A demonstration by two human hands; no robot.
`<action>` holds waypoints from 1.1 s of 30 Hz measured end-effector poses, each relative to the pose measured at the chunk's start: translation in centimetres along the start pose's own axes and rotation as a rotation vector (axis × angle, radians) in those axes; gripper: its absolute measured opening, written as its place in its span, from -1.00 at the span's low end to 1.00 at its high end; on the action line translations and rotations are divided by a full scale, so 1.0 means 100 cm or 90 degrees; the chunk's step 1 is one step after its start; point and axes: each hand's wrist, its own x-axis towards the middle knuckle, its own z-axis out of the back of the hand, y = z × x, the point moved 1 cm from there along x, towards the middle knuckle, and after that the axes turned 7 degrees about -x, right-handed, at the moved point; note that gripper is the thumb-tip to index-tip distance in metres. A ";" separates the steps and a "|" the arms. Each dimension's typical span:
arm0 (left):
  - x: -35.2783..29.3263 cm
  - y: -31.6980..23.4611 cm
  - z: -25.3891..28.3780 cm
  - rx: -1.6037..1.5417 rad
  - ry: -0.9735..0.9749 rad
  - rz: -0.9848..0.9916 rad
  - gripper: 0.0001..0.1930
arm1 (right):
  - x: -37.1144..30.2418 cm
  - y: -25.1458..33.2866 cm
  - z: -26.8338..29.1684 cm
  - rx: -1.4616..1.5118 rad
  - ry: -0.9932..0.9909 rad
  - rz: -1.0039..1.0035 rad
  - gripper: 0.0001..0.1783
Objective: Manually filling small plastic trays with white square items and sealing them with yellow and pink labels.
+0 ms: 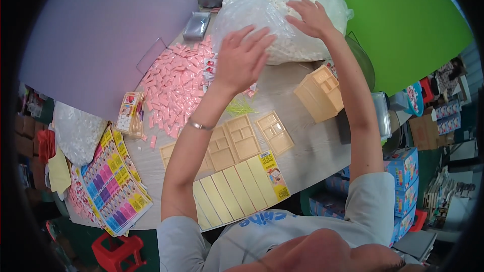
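Note:
My left hand (pixel 244 56) is over the near left edge of a large clear plastic bag (pixel 242 7) filled with small white pieces. Its fingers are spread and hold nothing visible. Farther right, my right hand (pixel 311 17) is over the same bag with fingers apart; whether either hand touches the plastic I cannot tell. Left of my left hand spreads a heap of small pink packets (pixel 174 83). Several beige compartment trays (pixel 243 136) lie side by side below my left wrist, partly hidden by the forearm. One tray (pixel 275 132) lies separately to their right.
A stack of beige trays (pixel 316 98) stands at the right, near my right forearm. Light green thin pieces (pixel 241 106) lie mid-table. Yellow printed card strips (pixel 237 189) lie along the near edge, with colourful printed sheets (pixel 116 181) at left. Purple (pixel 111 35) and green (pixel 403 25) panels flank the table.

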 end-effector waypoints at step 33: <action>0.045 0.182 -0.110 0.028 0.344 0.539 0.12 | -0.011 -0.022 -0.119 -0.194 0.360 -0.238 -0.45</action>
